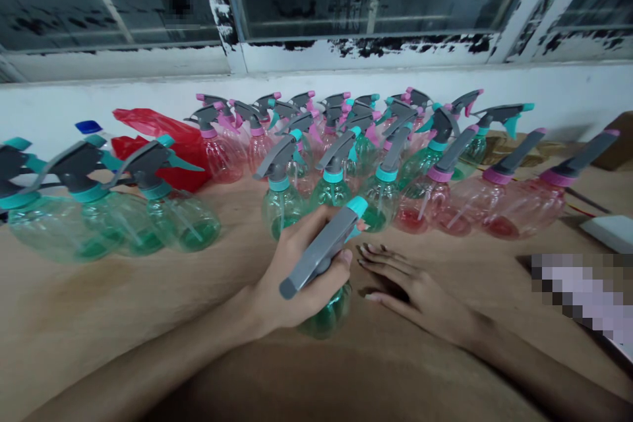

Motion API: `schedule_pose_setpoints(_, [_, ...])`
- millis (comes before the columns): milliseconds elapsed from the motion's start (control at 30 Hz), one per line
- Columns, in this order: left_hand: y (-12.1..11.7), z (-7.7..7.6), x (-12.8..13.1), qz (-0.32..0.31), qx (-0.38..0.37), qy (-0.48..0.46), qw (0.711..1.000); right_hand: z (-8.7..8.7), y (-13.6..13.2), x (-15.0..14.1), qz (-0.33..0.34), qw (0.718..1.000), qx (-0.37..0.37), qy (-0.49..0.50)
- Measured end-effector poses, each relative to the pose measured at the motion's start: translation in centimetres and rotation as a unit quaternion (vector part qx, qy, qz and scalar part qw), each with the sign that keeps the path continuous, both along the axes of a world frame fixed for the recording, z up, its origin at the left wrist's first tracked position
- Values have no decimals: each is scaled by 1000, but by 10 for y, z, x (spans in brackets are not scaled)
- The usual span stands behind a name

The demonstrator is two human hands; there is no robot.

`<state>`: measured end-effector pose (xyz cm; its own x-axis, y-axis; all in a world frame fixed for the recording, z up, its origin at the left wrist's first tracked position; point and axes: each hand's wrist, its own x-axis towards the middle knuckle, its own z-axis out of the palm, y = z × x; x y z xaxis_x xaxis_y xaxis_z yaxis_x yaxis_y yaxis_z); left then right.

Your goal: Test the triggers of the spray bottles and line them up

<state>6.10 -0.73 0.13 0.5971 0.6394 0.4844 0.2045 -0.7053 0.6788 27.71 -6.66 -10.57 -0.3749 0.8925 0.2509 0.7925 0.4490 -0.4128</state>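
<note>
Head view: left hand has its fingers wrapped around the neck of a spray bottle, centred toward the near edge of the table. It's see-through green with a grey head and teal nozzle tip, and the grip hides the collar. Right hand is just beside it, palm down, fingers loosely spread, nothing in it. Right past them, a row of green and pink bottles kinda blocks the way, with more bottles packed toward the far edge. Three green bottles sit over by the left edge, red plastic bag behind, white box-like thing near the right edge.
</note>
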Motion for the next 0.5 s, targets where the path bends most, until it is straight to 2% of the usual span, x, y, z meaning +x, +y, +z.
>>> schedule_pose_setpoints(500, [1, 6, -1, -15, 37, 13, 999, 3, 0, 0, 1, 1000, -2, 26])
